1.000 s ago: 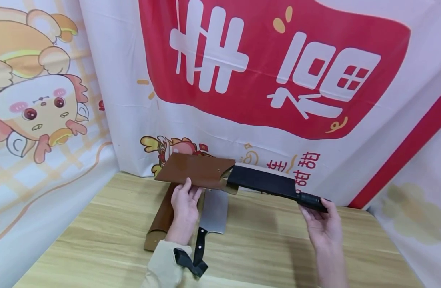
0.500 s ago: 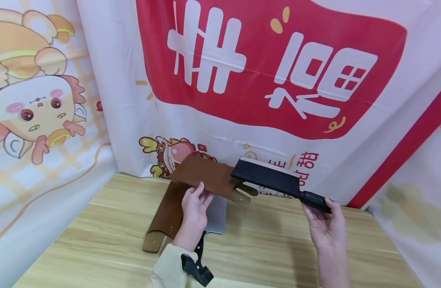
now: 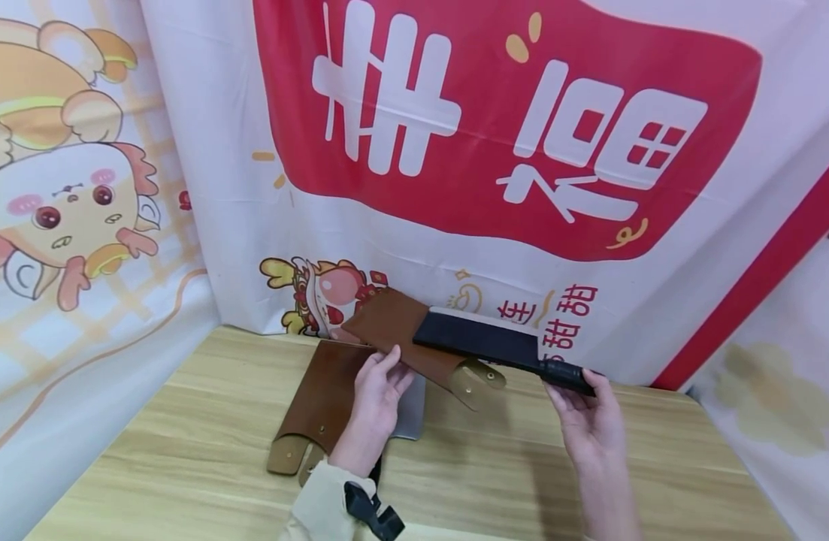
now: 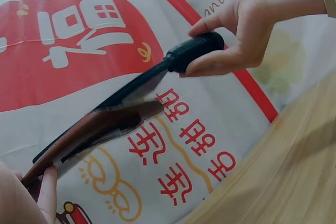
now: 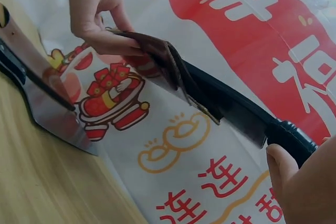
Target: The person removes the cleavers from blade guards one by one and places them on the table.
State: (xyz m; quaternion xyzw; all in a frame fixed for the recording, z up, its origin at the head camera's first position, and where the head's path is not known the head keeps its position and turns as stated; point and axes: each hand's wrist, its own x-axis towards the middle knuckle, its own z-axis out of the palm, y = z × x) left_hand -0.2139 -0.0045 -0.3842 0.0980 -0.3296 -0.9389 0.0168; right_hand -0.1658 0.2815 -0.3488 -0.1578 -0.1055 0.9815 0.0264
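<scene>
My left hand [image 3: 372, 402] pinches a brown leather knife sheath [image 3: 387, 319] by its lower edge, in the air above the table. Two snap tabs [image 3: 480, 379] hang at the sheath's mouth on the right. With my right hand [image 3: 593, 424] I grip the black handle [image 3: 567, 375] of a black-bladed cleaver. Its blade [image 3: 478, 336] points left and overlaps the sheath's upper face in the head view. From the left wrist, the blade [image 4: 131, 85] runs along the outside of the sheath [image 4: 84, 132]. Whether they touch is unclear.
Below the left forearm, a second brown sheath [image 3: 319, 387] lies on the wooden table [image 3: 157, 436]. Beside it lies a steel cleaver [image 3: 409, 413], partly hidden by the left arm. A printed cloth [image 3: 400, 218] hangs close behind the table.
The sheath has shifted right and tilted, its mouth turning lower right. The black cleaver, first at the sheath's mouth, has moved left and now lies across its upper face.
</scene>
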